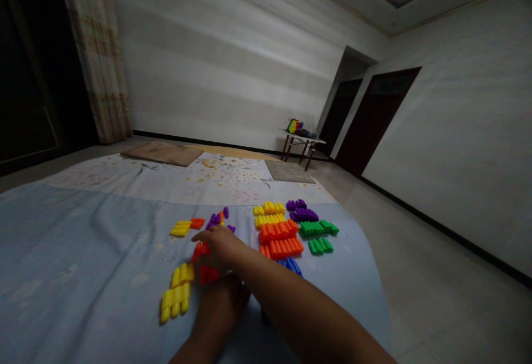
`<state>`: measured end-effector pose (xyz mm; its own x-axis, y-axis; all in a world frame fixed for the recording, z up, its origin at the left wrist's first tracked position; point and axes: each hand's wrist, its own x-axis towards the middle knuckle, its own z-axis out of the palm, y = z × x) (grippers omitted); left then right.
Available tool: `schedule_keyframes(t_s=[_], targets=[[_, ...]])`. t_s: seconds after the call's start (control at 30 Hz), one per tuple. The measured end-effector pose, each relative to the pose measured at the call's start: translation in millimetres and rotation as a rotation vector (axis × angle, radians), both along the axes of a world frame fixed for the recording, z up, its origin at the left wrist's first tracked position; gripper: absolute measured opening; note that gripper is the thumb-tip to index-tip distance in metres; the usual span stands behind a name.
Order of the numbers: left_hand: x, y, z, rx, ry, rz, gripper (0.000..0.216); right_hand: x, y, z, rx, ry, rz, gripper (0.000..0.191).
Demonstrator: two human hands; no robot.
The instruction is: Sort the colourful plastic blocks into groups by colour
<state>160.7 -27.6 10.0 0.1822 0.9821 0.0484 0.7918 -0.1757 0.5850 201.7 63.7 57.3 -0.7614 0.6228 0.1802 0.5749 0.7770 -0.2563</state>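
Note:
My right hand reaches across from the right, over a group of orange tube-shaped plastic pieces. One finger stretches out to the left; the others are partly hidden, and whether they touch the pieces is unclear. My left hand lies under my right forearm, its fingers hidden. Yellow pieces lie in rows to the left, with smaller yellow and orange groups farther off. Just beyond my right hand are scattered purple pieces.
Right of my hands lie rows of orange, yellow, green, purple and blue pieces. A flowered cloth covers the surface. Two flat boards lie at its far side. A small table stands beyond.

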Motion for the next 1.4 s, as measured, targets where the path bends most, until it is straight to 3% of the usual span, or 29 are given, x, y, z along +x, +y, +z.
schedule_keyframes(t_s=[0.23, 0.4, 0.57, 0.93, 1.4], targets=[[4, -3, 4.5, 0.011, -0.031, 0.068, 0.028, 92, 4, 36.8, -0.051, 0.418, -0.166, 0.047], [4, -4, 7.4, -0.002, -0.03, 0.07, 0.028, 159, 21, 42.0, -0.023, 0.383, -0.37, 0.045], [4, -4, 8.9, -0.018, -0.03, 0.089, 0.028, 199, 36, 35.4, 0.061, 0.275, -0.481, 0.045], [4, -5, 12.7, -0.039, -0.04, 0.099, 0.029, 220, 44, 18.9, 0.015, 0.028, -0.435, 0.048], [3, -5, 11.8, -0.035, -0.028, 0.092, 0.029, 217, 51, 9.7, -0.019, 0.013, -0.409, 0.047]])
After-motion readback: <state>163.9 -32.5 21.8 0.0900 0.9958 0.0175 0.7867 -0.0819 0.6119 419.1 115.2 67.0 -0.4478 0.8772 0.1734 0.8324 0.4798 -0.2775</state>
